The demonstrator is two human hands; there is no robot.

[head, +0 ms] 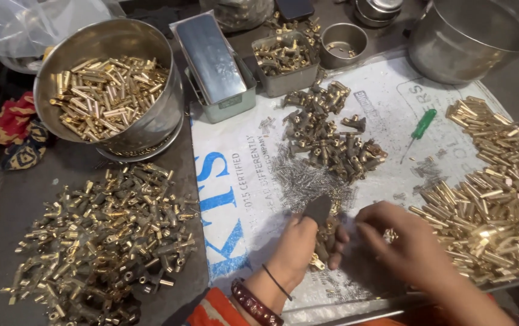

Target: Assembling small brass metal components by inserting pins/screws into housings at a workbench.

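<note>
While your left hand (299,244) grips a small brass fitting (318,262) and a dark flat tool (318,208) pointing away from you, your right hand (407,244), fingers loosely curled and empty, rests just beside it, nearer the brass tube pile (495,199).

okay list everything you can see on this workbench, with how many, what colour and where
Steel bowl: one, silver, upper left, full of brass tubes.
Assembled fittings pile: many, brass and dark, lower left.
Printed sack: one, white with blue letters, centre, under the work.
Metal box: one, grey, top centre.
Small tray: one, grey, holding brass parts, beside the box.
Small round cup: one, steel, top centre.
Large pot: one, steel, top right.
Screwdriver: one, green handle, right of centre.
Loose brass tubes: many, gold, right.
Tiny pins: many, silver, centre.
Left hand: grip on dark fittings.
Right hand: resting by the tubes.
</note>
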